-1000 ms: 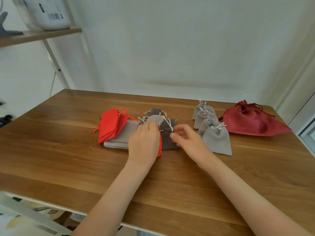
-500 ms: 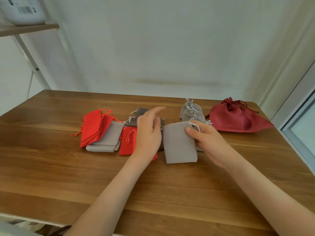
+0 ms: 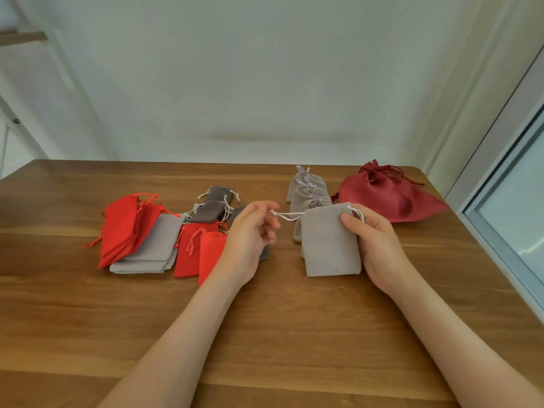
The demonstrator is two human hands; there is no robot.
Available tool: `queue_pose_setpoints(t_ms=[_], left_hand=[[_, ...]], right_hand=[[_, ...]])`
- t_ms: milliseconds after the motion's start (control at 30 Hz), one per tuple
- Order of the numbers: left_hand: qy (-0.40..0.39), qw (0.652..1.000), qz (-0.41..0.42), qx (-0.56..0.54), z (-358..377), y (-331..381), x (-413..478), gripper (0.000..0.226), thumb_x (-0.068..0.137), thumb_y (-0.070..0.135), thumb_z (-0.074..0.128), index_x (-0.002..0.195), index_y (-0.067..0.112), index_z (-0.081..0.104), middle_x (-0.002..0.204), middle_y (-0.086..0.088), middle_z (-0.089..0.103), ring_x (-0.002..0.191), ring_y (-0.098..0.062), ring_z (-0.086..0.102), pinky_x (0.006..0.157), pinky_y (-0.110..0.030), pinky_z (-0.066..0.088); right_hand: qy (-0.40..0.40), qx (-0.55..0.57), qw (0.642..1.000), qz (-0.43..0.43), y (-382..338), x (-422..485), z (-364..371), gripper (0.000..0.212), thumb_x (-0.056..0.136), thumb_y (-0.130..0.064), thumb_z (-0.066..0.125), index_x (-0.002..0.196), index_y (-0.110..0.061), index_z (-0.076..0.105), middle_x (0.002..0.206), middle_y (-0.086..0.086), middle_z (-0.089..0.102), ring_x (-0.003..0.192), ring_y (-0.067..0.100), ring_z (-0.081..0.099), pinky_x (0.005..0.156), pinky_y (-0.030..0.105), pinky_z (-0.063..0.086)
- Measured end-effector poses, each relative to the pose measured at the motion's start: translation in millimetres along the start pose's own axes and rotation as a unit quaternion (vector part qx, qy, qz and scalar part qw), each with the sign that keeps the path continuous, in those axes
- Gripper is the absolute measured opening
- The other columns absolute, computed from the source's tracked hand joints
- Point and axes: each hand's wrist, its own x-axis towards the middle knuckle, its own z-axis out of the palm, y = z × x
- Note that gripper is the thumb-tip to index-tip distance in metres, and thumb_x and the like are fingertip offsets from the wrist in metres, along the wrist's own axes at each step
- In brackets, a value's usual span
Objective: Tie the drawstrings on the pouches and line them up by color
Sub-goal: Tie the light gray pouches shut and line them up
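Right hand (image 3: 379, 248): thumb and fingers clasp the light grey pouch (image 3: 329, 242) at its top corner.
Left hand (image 3: 250, 240): pinches the pouch's white drawstring (image 3: 287, 216), drawn out leftward.
Pouch position: over the tabletop (image 3: 265, 334), before the tied grey pouches (image 3: 306, 189).

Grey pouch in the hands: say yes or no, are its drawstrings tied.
No: the grey pouch has a flat, ungathered mouth, and the left hand pinches its loose cord while the right hand holds it.
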Motion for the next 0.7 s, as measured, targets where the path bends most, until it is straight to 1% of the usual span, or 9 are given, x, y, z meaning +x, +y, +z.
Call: queue_pose_setpoints(t_ms=[67, 200, 267, 333, 433, 533, 600, 700], left_hand=[[0.0, 1.0, -0.006, -0.006, -1.1, 0.5, 0.1, 0.023, 0.1, 0.012, 0.039, 0.091, 0.009, 0.059, 0.062, 0.001, 0.057, 0.057, -0.011, 0.046, 0.053, -0.02, 0.039], [0.005, 1.0, 0.007, 0.009, -4.0, -0.9, -0.4, 0.016, 0.095, -0.001, 0.045, 0.093, 0.008, 0.058, 0.068, -0.001, 0.064, 0.059, -0.009, 0.053, 0.058, -0.019, 0.046], [0.012, 1.0, 0.01, 0.016, -4.4, -1.4, -0.3, 0.013, 0.095, 0.001, 0.047, 0.096, 0.006, 0.059, 0.072, -0.002, 0.066, 0.061, -0.008, 0.056, 0.061, -0.019, 0.049], [0.03, 0.999, 0.011, 0.027, -4.3, -2.2, -0.2, 0.01, 0.095, 0.003, 0.05, 0.097, 0.006, 0.059, 0.073, -0.002, 0.067, 0.06, -0.007, 0.057, 0.061, -0.019, 0.051], [0.074, 0.996, 0.013, 0.05, -4.6, -2.5, 0.2, 0.009, 0.095, 0.008, 0.051, 0.096, 0.008, 0.06, 0.075, -0.001, 0.068, 0.057, -0.006, 0.056, 0.054, -0.018, 0.049], [0.107, 0.992, 0.016, 0.071, -4.2, -1.5, -0.8, 0.008, 0.097, 0.012, 0.051, 0.097, 0.01, 0.059, 0.082, -0.003, 0.069, 0.058, -0.005, 0.056, 0.051, -0.018, 0.049], [0.123, 0.99, 0.025, 0.07, -4.8, -2.2, -1.0, 0.009, 0.097, 0.014, 0.049, 0.096, 0.011, 0.057, 0.086, -0.004, 0.07, 0.062, -0.006, 0.059, 0.055, -0.019, 0.051], [0.132, 0.99, 0.036, 0.022, -6.0, 0.6, -1.5, 0.011, 0.099, 0.016, 0.047, 0.096, 0.01, 0.056, 0.091, -0.004, 0.071, 0.074, -0.01, 0.065, 0.067, -0.021, 0.055]], right_hand=[[-0.006, 0.003, 1.0, -0.008, -0.5, 0.2, 0.0, 0.018, 0.093, -0.011, 0.051, 0.102, -0.012, 0.067, 0.096, 0.003, 0.071, 0.092, 0.018, 0.067, 0.083, 0.037, 0.054], [-0.011, 0.006, 1.0, -0.01, 0.5, 0.0, -0.7, 0.018, 0.093, -0.011, 0.051, 0.103, -0.011, 0.066, 0.092, 0.0, 0.072, 0.087, 0.014, 0.068, 0.072, 0.027, 0.057], [-0.005, 0.003, 1.0, -0.009, 0.9, 0.6, -1.4, 0.018, 0.093, -0.011, 0.051, 0.105, -0.01, 0.065, 0.092, 0.0, 0.072, 0.085, 0.013, 0.068, 0.068, 0.024, 0.056], [-0.002, 0.001, 1.0, -0.007, 1.8, 0.6, -1.5, 0.018, 0.094, -0.011, 0.051, 0.104, -0.011, 0.066, 0.091, -0.001, 0.072, 0.085, 0.012, 0.068, 0.068, 0.024, 0.055], [0.015, -0.02, 1.0, -0.008, 4.1, 0.9, -0.7, 0.019, 0.096, -0.015, 0.049, 0.101, -0.017, 0.067, 0.091, -0.004, 0.073, 0.085, 0.01, 0.067, 0.075, 0.027, 0.055], [0.038, -0.031, 0.999, -0.014, 6.7, 2.4, 0.1, 0.021, 0.098, -0.018, 0.046, 0.102, -0.018, 0.066, 0.099, 0.0, 0.072, 0.093, 0.016, 0.066, 0.084, 0.037, 0.052], [0.042, -0.022, 0.999, -0.014, 7.8, 3.4, 0.3, 0.02, 0.098, -0.019, 0.045, 0.105, -0.015, 0.064, 0.103, 0.006, 0.07, 0.096, 0.024, 0.064, 0.084, 0.043, 0.05], [0.008, -0.037, 0.999, -0.021, 7.7, 3.0, -0.9, 0.019, 0.098, -0.017, 0.045, 0.104, -0.017, 0.063, 0.096, 0.008, 0.065, 0.088, 0.025, 0.058, 0.077, 0.042, 0.046]])
